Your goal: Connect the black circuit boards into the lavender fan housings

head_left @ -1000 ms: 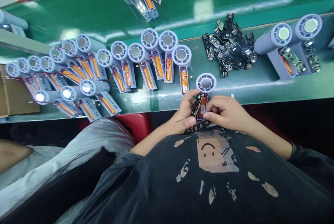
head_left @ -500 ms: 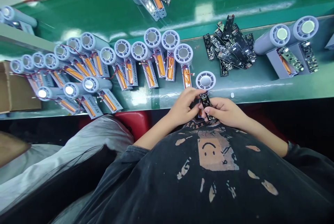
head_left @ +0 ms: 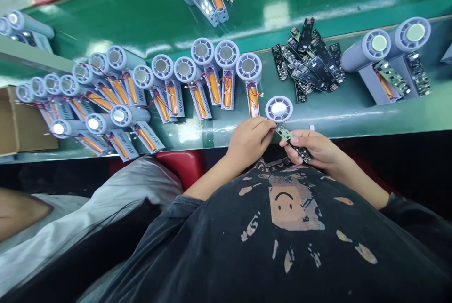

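A circuit board (head_left: pixel 292 141) lies tilted in my right hand (head_left: pixel 316 148), gripped between thumb and fingers. My left hand (head_left: pixel 250 140) is closed in a pinch at the board's upper end; whatever is between its fingertips is too small to make out. Just beyond both hands, at the table edge, a grey-lilac handheld fan (head_left: pixel 279 109) shows its round ringed end, while its handle is hidden by my hands. Another fan (head_left: pixel 249 67) stands behind my left hand, its open handle showing an orange battery (head_left: pixel 253 99) and thin wires.
Several more opened fans (head_left: pixel 185 69) stand in rows to the left. A pile of circuit boards (head_left: pixel 314 65) lies ahead, with two fans (head_left: pixel 378 45) carrying boards at the right. A person's leg (head_left: pixel 116 195) and a red stool (head_left: pixel 185 166) are at the left.
My right hand has turned the circuit board over, so a lighter green side shows, and its lower end has swung right. My left hand has drawn into a tighter pinch.
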Tool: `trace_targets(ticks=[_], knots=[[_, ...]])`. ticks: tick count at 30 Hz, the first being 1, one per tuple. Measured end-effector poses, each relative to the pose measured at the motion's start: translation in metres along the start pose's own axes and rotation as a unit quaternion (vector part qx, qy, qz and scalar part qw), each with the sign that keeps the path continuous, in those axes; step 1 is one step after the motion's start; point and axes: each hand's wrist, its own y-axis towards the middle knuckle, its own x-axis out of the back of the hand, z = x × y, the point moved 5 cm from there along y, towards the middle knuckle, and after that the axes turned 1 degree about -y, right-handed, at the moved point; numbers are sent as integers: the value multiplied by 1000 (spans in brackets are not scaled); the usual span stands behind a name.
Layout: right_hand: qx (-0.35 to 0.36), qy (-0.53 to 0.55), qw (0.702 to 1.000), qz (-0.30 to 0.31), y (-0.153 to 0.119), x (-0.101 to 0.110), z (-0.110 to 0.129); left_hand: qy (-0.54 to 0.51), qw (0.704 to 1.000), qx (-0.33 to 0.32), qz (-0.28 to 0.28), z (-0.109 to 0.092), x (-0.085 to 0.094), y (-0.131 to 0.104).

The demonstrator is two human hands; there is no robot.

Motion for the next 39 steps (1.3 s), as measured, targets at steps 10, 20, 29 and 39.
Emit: trace_targets(ticks=[10,20,29,39], knots=[[64,-97,993,-9,1,-1,10,-11,997,-67,31,3,20,9],[78,-203,974,-70,2,4,10,96,995,-1,15,0,16,15],[71,-206,972,-89,4,6,7,130,990,-53,24,-7,18,7],[71,-185,976,-93,3,8,4,160,981,-85,73,-9,25,27]])
